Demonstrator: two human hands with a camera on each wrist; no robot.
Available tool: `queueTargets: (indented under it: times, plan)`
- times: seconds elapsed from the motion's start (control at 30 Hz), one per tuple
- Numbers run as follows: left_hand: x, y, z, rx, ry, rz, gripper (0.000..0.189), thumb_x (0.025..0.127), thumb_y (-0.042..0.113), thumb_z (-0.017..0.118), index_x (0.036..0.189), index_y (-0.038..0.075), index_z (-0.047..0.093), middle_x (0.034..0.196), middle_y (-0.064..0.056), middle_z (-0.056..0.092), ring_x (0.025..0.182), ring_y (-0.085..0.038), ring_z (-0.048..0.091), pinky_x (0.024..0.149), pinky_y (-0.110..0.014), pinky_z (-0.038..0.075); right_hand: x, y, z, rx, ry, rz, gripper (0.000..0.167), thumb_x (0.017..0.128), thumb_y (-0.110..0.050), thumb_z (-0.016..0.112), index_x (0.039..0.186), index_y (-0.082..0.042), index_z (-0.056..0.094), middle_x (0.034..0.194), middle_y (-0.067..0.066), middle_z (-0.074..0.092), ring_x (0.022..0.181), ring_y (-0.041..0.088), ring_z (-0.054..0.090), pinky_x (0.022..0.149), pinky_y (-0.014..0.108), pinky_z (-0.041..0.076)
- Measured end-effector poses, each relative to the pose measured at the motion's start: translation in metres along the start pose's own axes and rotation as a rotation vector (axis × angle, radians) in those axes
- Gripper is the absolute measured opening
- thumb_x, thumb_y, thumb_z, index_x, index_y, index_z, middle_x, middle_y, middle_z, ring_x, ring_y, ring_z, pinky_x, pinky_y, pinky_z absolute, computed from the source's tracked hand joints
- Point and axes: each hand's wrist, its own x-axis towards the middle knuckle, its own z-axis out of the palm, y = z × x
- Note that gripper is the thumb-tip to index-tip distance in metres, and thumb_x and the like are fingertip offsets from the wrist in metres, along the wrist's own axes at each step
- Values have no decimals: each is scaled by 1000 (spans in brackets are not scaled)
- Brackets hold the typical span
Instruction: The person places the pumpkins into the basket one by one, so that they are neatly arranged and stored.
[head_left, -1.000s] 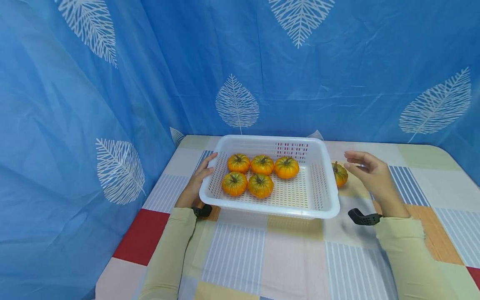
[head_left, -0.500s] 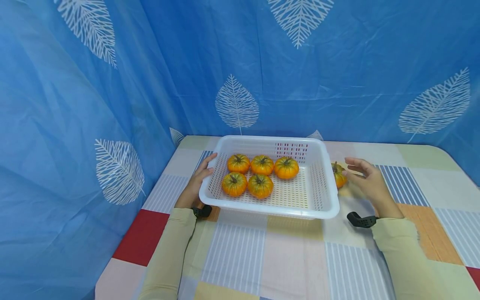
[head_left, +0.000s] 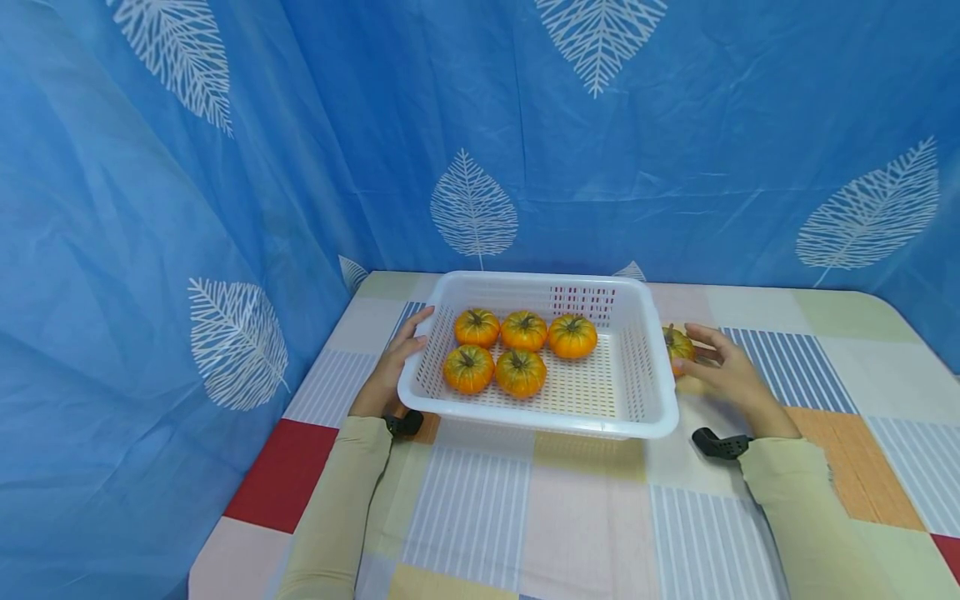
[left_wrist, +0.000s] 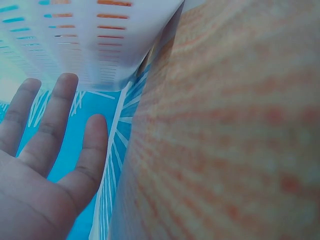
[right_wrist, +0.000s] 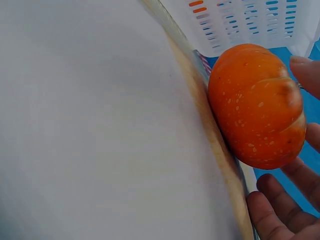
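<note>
A white plastic basket (head_left: 592, 421) on the table holds several small orange pumpkins (head_left: 521, 372) with green-tinged tops. My left hand (head_left: 390, 371) is at its left side, fingers extended along the wall; in the left wrist view the fingertips (left_wrist: 65, 85) lie against or very near the slotted wall. One more pumpkin (head_left: 678, 346) sits on the tablecloth just outside the basket's right side, partly hidden by the rim. Around it, my right hand (head_left: 731, 375) has thumb and fingers spread on two sides. The right wrist view shows the pumpkin (right_wrist: 257, 107) between them, not clearly gripped.
A patchwork-patterned cloth (head_left: 480, 500) covers the table. Blue curtain (head_left: 375, 125) with white leaf prints hangs behind and along the left. Each wrist wears a black device. The right part of the basket's floor (head_left: 585, 387) shows bare.
My right hand has moved left and slightly down to the pumpkin beside the basket, its fingers now around it. The left hand, basket and pumpkins have stayed put.
</note>
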Motion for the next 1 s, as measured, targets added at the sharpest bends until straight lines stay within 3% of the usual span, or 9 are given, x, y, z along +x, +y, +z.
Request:
queueTargets:
  times: [0.2, 0.57, 1.0]
  plan:
    - [0, -1, 0, 1, 11, -5, 71, 109, 24, 38, 174, 19, 13, 179, -15, 13, 151, -49, 31, 115, -73, 36, 2, 2, 0, -26, -20, 33, 87, 106, -13, 69, 168, 8, 13, 168, 44, 17, 146, 68, 31, 114, 74, 34]
    - [0, -1, 0, -16, 18, -23, 70, 109, 27, 39, 174, 20, 14, 180, -12, 11, 153, -48, 29, 115, -72, 36, 4, 5, 1, -55, -19, 45, 81, 108, -16, 68, 166, 12, 19, 167, 43, 23, 146, 64, 37, 116, 72, 35]
    - [2, -2, 0, -47, 4, 0, 71, 108, 23, 39, 174, 16, 12, 180, -15, 9, 153, -49, 27, 115, -74, 34, 1, 3, -3, -44, 83, 118, 85, 109, -31, 67, 169, 5, 19, 171, 38, 21, 148, 62, 35, 115, 73, 36]
